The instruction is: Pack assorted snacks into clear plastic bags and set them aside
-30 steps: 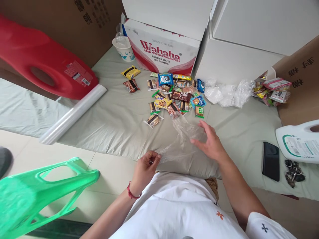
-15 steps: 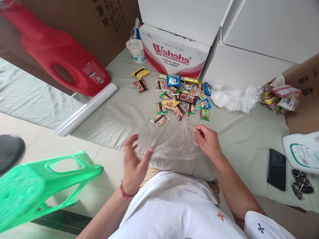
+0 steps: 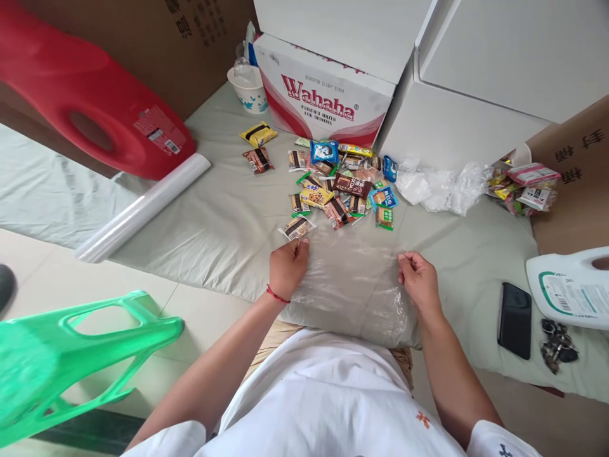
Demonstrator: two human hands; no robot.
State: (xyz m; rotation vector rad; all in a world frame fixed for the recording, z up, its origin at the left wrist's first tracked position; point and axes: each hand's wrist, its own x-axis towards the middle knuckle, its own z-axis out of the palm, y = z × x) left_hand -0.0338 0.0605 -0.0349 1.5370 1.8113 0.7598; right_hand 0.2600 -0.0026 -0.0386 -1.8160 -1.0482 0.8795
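A clear plastic bag [image 3: 354, 279] is stretched flat between my two hands over the edge of the grey-green sheet. My left hand [image 3: 289, 263] pinches its upper left corner, close to a wrapped biscuit [image 3: 297, 226]. On the opposite side my right hand [image 3: 419, 276] grips the upper right corner between thumb and fingers. Just beyond the bag lies a pile of small wrapped snacks [image 3: 352, 185] in blue, brown, yellow and green packets. Two more packets, a yellow one [image 3: 258, 134] and a red-brown one [image 3: 258, 160], lie apart to the left.
A Wahaha carton [image 3: 328, 95] and a paper cup [image 3: 250, 92] stand behind. Crumpled clear plastic [image 3: 442, 185] lies right of the pile. Left are a plastic roll [image 3: 143, 209], a red jug [image 3: 118, 95] and a green stool [image 3: 95, 355]; right, a phone [image 3: 515, 320], keys [image 3: 558, 344] and a white jug [image 3: 571, 285].
My left hand, open and off the bag before, has moved up and right and taken hold of its corner. My right hand has shifted right, and the gathered bag is now spread wide.
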